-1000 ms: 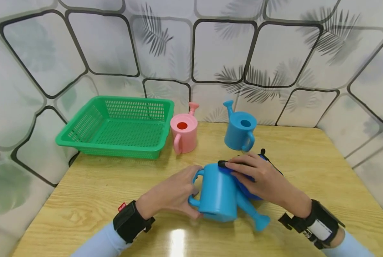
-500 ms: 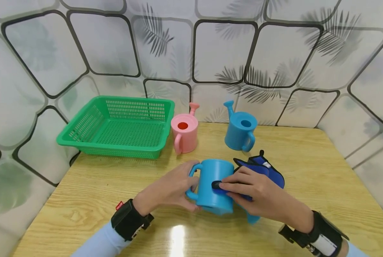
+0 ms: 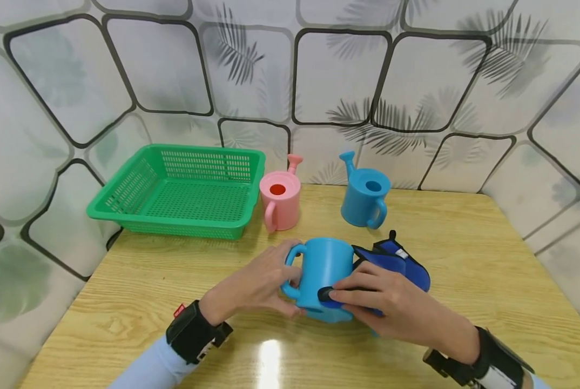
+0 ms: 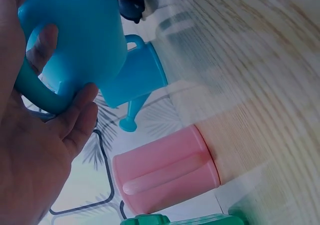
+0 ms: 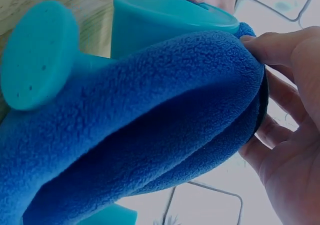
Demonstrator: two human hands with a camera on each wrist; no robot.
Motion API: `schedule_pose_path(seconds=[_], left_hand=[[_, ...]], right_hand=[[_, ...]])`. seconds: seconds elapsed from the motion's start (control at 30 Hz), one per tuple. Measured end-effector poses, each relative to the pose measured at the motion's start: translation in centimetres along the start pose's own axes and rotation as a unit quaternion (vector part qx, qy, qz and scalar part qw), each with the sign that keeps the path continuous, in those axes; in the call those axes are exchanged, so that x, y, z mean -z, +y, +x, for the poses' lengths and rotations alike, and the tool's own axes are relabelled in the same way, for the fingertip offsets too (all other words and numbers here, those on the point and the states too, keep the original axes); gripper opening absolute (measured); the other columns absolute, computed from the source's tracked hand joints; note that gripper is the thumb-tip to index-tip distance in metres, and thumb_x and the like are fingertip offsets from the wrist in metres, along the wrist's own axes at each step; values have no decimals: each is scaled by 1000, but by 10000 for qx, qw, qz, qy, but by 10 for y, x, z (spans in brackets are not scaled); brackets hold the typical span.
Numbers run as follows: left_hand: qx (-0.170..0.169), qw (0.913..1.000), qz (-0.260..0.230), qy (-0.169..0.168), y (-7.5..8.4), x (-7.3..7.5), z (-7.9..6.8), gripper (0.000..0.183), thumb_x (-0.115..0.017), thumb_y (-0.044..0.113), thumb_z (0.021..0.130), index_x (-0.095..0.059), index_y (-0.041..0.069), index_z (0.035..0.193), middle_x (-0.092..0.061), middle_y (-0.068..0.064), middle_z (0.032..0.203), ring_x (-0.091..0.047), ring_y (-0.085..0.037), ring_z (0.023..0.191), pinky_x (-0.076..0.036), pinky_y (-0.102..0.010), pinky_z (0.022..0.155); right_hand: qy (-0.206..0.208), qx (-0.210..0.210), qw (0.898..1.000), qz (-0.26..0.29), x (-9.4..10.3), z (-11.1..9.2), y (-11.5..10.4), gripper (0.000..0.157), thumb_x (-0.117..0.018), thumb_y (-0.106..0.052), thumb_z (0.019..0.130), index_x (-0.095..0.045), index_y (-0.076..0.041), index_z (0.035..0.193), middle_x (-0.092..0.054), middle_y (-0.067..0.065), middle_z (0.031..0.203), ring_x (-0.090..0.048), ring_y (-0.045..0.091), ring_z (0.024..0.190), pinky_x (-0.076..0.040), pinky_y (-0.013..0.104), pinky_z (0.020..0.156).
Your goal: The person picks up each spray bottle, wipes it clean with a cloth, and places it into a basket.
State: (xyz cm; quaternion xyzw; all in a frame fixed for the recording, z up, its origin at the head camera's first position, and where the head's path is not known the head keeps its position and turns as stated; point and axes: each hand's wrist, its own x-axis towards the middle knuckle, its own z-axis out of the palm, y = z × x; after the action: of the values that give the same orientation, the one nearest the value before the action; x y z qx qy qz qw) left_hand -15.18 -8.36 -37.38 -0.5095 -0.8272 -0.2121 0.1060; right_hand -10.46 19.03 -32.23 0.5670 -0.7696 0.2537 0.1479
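A light-blue watering can (image 3: 326, 262) is tilted over the front of the table, its handle to the left. My left hand (image 3: 265, 281) grips it by that handle, fingers through the loop. Against the can's side, my right hand (image 3: 392, 305) pinches a blue cloth (image 3: 416, 273) with black edging, and presses it low on the wall. In the right wrist view the fuzzy cloth (image 5: 150, 70) drapes in a fold beside the can, with the perforated spout head (image 5: 40, 55) at left. From the head, the right hand and cloth hide most of the spout.
Behind the hands stand a pink watering can (image 3: 280, 202) and a second blue watering can (image 3: 365, 197). A green plastic basket (image 3: 178, 229) sits at the back left of the wooden table (image 3: 465, 243). A patterned backdrop (image 3: 338, 75) rises along the rear edge.
My right hand has slid the cloth from the can's upper edge down to near its lower edge. The can has shifted slightly up and left with my left hand; its spout is now mostly covered.
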Motion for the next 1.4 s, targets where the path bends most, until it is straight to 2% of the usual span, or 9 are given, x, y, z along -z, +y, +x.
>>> schedule_pose_path(seconds=[0.27, 0.57, 0.67, 0.77, 0.83, 1.03, 1.17, 1.27, 1.4], left_hand=[[-40, 9999, -60, 110, 1, 1, -1, 51, -79, 53, 69, -47, 15, 82, -46, -21, 126, -47, -29, 112, -50, -42, 85], [-172, 9993, -332, 7, 1, 5, 0, 44, -80, 49, 70, -49, 18, 71, -42, -22, 132, -40, -28, 120, -49, -46, 95], [-246, 9988, -418, 30, 2, 6, 0, 41, -80, 48, 71, -50, 19, 71, -42, -21, 132, -38, -27, 123, -48, -45, 96], [-250, 9987, -434, 37, 3, 6, 1, 40, -80, 48, 72, -52, 19, 71, -42, -21, 133, -38, -27, 123, -48, -46, 96], [-227, 9988, -427, 27, 4, 7, 1, 38, -79, 47, 72, -53, 20, 71, -41, -21, 134, -37, -27, 124, -48, -46, 96], [-205, 9993, -311, 18, 5, 7, 1, 38, -79, 48, 72, -55, 19, 71, -40, -22, 136, -40, -29, 122, -50, -46, 96], [-260, 9993, -248, 47, 3, 8, 2, 38, -77, 50, 74, -56, 18, 71, -40, -24, 137, -37, -29, 125, -48, -47, 98], [-317, 9992, -224, 87, 1, 9, 3, 40, -75, 52, 76, -57, 17, 70, -40, -24, 137, -35, -30, 128, -46, -48, 100], [-320, 9991, -213, 155, 0, 9, 3, 40, -74, 54, 77, -57, 18, 70, -39, -23, 138, -33, -28, 129, -45, -46, 102]], right_hand=[[185, -98, 9998, -71, -3, -2, 13, 25, -60, -24, 97, -71, -9, 114, -70, 2, 107, -59, 16, 98, -55, 32, 75], [870, -305, 9947, -458, 2, -2, 31, 31, -57, -29, 98, -73, -5, 111, -71, 8, 104, -62, 21, 94, -57, 37, 70], [1119, -505, 9903, -645, 5, -1, 38, 26, -71, -16, 87, -73, -3, 110, -71, 11, 105, -64, 23, 95, -58, 42, 70], [1243, -837, 9856, -779, 8, 0, 44, 39, -78, 1, 71, -73, -2, 110, -71, 14, 107, -63, 26, 98, -59, 46, 72], [1255, -1007, 9834, -836, 8, 1, 46, 44, -79, 5, 67, -72, -1, 111, -71, 14, 108, -62, 26, 99, -58, 48, 73], [1211, -1050, 9842, -752, 5, 2, 41, 42, -72, 9, 73, -71, -1, 114, -71, 14, 110, -58, 25, 100, -56, 46, 74], [1096, -814, 9881, -703, 4, 3, 32, 24, -61, -12, 95, -70, -2, 115, -70, 13, 113, -58, 24, 99, -55, 44, 73], [978, -495, 9914, -710, 3, 2, 22, 39, -42, -28, 105, -70, -3, 116, -71, 11, 113, -58, 24, 99, -55, 42, 74], [861, -68, 9943, -630, 2, 1, 10, 36, -43, -26, 105, -71, -5, 115, -71, 8, 111, -59, 22, 96, -54, 33, 75]])
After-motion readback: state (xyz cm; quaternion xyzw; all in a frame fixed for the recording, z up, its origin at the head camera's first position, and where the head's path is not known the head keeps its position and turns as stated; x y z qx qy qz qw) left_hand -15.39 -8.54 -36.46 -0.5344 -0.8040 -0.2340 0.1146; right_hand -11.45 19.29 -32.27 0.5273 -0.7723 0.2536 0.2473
